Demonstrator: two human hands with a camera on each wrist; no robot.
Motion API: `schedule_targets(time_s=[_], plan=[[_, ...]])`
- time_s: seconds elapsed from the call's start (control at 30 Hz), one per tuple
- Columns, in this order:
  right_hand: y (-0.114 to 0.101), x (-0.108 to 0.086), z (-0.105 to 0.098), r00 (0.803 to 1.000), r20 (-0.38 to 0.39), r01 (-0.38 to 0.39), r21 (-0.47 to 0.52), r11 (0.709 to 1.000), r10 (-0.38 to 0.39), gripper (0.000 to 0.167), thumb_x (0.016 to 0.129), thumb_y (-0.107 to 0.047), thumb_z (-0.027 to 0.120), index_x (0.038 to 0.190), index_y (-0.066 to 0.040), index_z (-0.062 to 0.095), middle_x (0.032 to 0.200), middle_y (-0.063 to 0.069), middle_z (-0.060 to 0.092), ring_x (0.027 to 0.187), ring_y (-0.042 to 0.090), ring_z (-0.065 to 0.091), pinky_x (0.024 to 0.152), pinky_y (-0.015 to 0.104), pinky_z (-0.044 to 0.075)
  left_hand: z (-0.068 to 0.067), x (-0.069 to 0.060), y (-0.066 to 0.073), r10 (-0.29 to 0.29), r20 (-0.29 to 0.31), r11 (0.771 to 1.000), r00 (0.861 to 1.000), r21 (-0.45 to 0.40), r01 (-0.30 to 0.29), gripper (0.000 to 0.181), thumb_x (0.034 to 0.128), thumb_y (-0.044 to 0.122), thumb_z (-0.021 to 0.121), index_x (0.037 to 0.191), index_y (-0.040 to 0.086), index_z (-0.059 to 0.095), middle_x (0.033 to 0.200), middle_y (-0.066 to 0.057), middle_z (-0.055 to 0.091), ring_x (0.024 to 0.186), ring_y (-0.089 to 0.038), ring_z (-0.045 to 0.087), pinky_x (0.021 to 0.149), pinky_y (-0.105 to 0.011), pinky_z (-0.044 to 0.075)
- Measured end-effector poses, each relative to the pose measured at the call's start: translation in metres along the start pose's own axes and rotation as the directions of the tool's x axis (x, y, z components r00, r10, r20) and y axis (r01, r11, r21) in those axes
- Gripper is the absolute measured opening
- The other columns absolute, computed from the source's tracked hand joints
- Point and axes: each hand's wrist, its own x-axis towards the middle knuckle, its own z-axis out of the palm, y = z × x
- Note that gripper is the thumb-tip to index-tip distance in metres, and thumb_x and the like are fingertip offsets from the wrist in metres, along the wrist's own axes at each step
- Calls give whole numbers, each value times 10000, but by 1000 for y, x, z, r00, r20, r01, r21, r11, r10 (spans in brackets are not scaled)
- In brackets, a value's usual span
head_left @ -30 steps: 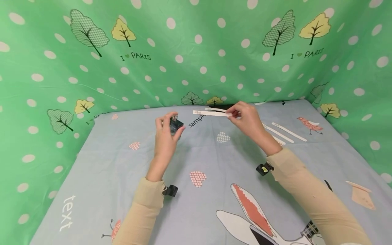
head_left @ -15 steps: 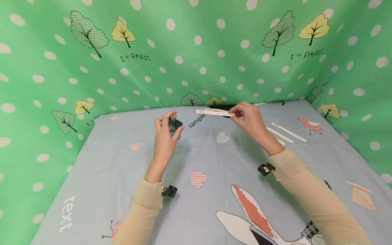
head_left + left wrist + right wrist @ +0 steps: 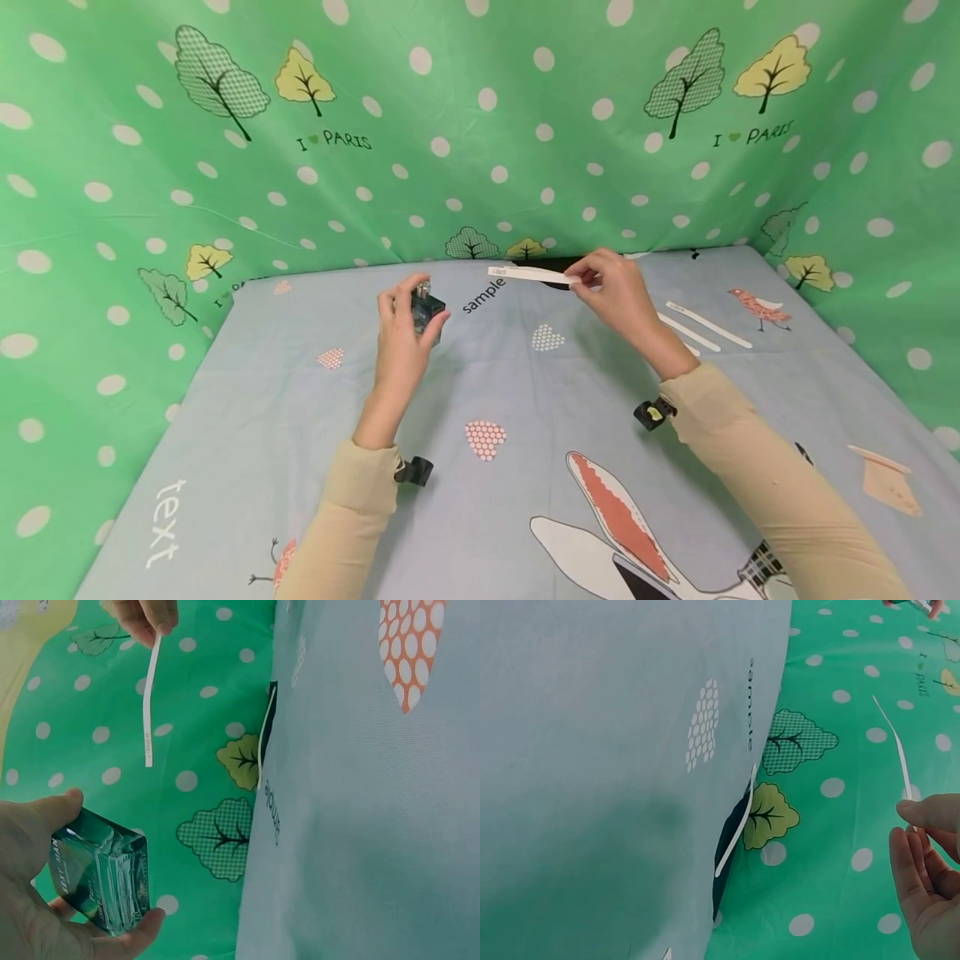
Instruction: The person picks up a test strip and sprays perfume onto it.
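Observation:
My left hand grips a dark teal glass perfume bottle above the table, one fingertip at its silver spray top. In the left wrist view the bottle sits between thumb and fingers, its base towards the camera. My right hand pinches one end of a white perfume test strip, whose printed end points towards the bottle with a gap between them. The right wrist view shows the strip thin and slightly bent, held between thumb and fingertips.
Several more white strips lie on the blue patterned tablecloth beside the right forearm. Another strip lies over a black patch at the table's back edge. A green dotted curtain hangs behind the table.
My right hand has drifted slightly right with the strip, so the gap to the bottle has widened. The left hand has stayed nearly still, still holding the bottle.

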Motion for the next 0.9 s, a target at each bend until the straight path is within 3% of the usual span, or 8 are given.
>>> schedule_targets(time_s=[0.9], plan=[[19,5,14,999,22,-25,-21,999,25,134,848,72,681,965,37,738,931,199,681,834,301,668,744,407,608,2,-1,-5,13,3,1000,1000,5,-13,565,968,310,641,1457,321,359,1351,-204,360,1084,-439,586,817,-527,594]])
